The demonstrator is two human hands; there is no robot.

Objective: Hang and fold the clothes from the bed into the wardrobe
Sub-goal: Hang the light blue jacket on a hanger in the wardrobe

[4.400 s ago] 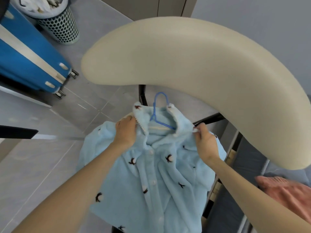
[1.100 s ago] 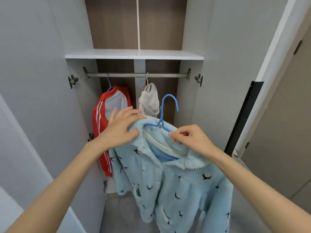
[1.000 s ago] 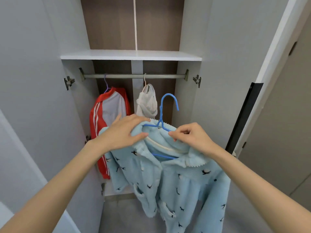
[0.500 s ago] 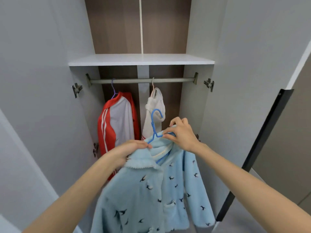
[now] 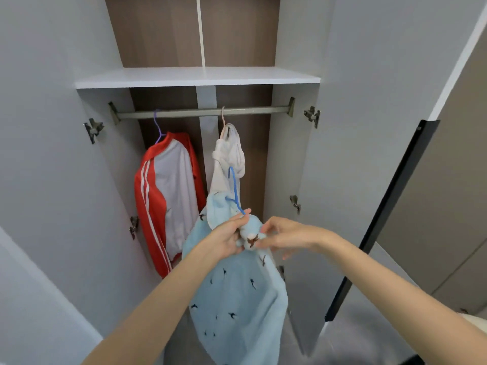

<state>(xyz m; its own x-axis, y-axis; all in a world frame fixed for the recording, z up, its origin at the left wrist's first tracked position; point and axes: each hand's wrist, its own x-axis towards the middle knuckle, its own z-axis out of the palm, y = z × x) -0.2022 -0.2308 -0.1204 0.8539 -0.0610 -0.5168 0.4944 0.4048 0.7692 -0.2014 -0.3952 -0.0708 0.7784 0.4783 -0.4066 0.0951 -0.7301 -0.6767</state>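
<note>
A light blue fleece pyjama top (image 5: 237, 293) with small dark bird prints hangs on a blue hanger (image 5: 234, 191) in front of the open wardrobe. My left hand (image 5: 226, 238) grips the top's collar and the hanger's base. My right hand (image 5: 284, 235) pinches a bunched bit of the collar just right of it. The hanger's hook points up, well below the metal rail (image 5: 203, 111), and is not on it.
On the rail hang a red and grey striped jacket (image 5: 168, 198) on a purple hanger and a white garment (image 5: 229, 156) on a pale hanger. A white shelf (image 5: 197, 76) sits above. The wardrobe doors stand open, the right door (image 5: 342, 154) with a black edge.
The top has turned edge-on and my hands have come together at its collar. My right hand left the hanger's neck for the fabric. The view has moved closer to the wardrobe.
</note>
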